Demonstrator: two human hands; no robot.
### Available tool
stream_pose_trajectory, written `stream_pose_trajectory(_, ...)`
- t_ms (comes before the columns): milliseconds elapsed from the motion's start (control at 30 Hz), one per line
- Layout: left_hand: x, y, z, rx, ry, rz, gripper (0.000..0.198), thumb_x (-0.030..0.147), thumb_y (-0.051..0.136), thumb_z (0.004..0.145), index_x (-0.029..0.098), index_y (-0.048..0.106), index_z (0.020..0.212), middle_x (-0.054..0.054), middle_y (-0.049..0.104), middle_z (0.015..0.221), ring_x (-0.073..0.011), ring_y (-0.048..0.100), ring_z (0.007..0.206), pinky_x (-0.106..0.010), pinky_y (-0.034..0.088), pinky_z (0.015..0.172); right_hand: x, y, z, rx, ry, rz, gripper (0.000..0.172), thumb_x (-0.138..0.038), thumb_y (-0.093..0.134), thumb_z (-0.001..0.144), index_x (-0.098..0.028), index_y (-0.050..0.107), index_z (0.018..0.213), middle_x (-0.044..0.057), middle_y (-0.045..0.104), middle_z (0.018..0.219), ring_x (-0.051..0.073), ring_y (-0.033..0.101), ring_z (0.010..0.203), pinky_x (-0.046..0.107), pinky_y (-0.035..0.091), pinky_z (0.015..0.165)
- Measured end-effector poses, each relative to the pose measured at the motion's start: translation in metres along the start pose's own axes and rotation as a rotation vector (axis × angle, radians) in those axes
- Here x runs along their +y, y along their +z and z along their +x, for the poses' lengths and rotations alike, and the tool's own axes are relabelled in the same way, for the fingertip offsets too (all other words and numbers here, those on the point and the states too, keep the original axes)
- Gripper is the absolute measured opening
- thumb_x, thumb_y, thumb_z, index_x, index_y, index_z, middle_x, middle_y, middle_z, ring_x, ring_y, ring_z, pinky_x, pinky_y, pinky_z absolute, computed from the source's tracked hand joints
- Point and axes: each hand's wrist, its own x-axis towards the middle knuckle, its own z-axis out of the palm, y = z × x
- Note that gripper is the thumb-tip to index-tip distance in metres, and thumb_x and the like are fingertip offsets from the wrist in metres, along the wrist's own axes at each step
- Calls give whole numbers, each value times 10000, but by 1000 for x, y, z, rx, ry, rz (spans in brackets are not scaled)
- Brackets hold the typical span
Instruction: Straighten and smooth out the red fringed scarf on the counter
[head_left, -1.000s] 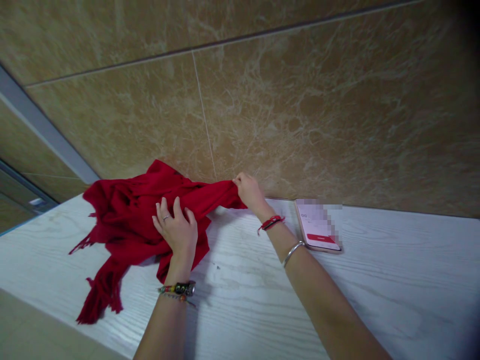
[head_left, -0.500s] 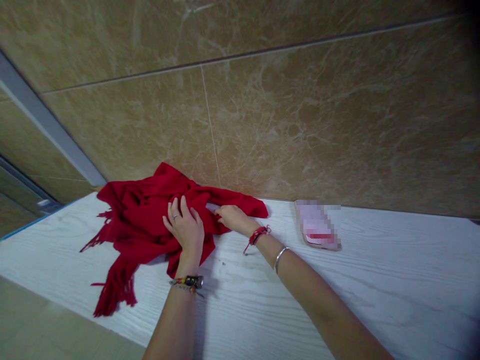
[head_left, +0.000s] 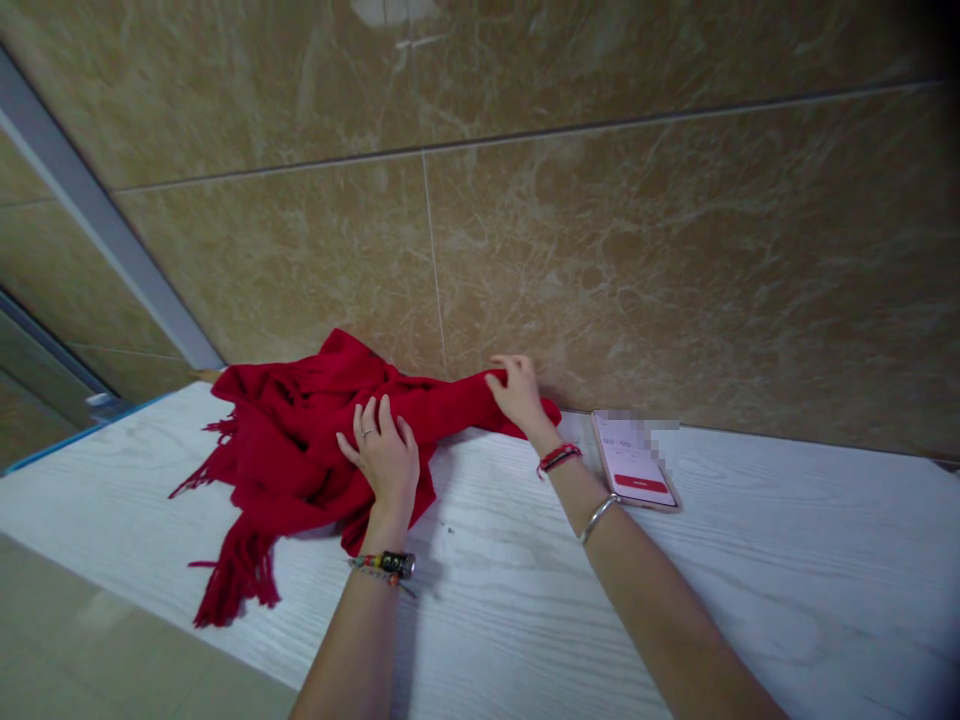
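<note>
A red fringed scarf (head_left: 300, 450) lies crumpled on the white wood-grain surface, its tassels hanging toward the left and front. My left hand (head_left: 386, 455) rests on the middle of the cloth with its fingers spread. A narrow part of the scarf stretches right along the wall, and my right hand (head_left: 521, 395) pinches its upper edge, the thumb bent toward the fingers. Part of the cloth beyond my right wrist shows behind the hand.
A phone (head_left: 637, 470) with a lit screen and a red bar lies right of my right forearm, close to the wall. Brown marble tiles (head_left: 600, 250) rise behind the white surface (head_left: 510, 600). A grey metal strip (head_left: 112, 220) runs down the wall at left.
My right hand has moved right and up from beside the left hand, and a strip of scarf now extends toward it. My left hand stays on the cloth. The view has shifted slightly.
</note>
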Motion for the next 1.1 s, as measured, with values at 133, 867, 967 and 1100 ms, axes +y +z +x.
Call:
stream_pose_trajectory(133, -2, 1, 1, 1, -4, 4, 373, 191, 374, 831, 149, 476, 1188, -127, 482, 1245, -242, 358, 1202, -502, 139, 1023, -29, 32, -41, -542, -347, -195, 589, -344, 582, 740, -263, 365, 1281, 114, 392, 1287, 289, 308, 1198, 577, 188, 957)
stream_pose_trajectory(867, -2, 3, 1, 73, 93, -119, 354, 201, 350, 851, 143, 493, 1169, -139, 463, 1253, -246, 317, 1231, -512, 97, 1033, -16, 29, -31, -403, -77, -51, 206, -127, 425, 806, -157, 599, 911, 72, 633, 949, 163, 561, 900, 278, 401, 804)
stream_pose_trajectory(967, 0, 2, 0, 94, 144, -152, 359, 216, 335, 862, 143, 488, 1179, -139, 459, 1258, -243, 312, 1234, -492, 114, 1032, -15, 6, -19, -246, 50, 156, 250, -159, 347, 828, -161, 575, 930, 48, 634, 940, 138, 570, 871, 260, 435, 767)
stream_pose_trajectory(1100, 3, 2, -1, 141, 191, -191, 366, 235, 336, 867, 143, 482, 1190, -135, 458, 1262, -235, 318, 1232, -463, 112, 1035, 7, -51, -10, 15, 356, 814, 116, -190, 462, 758, -171, 573, 788, -3, 640, 693, 139, 599, 690, 266, 484, 653)
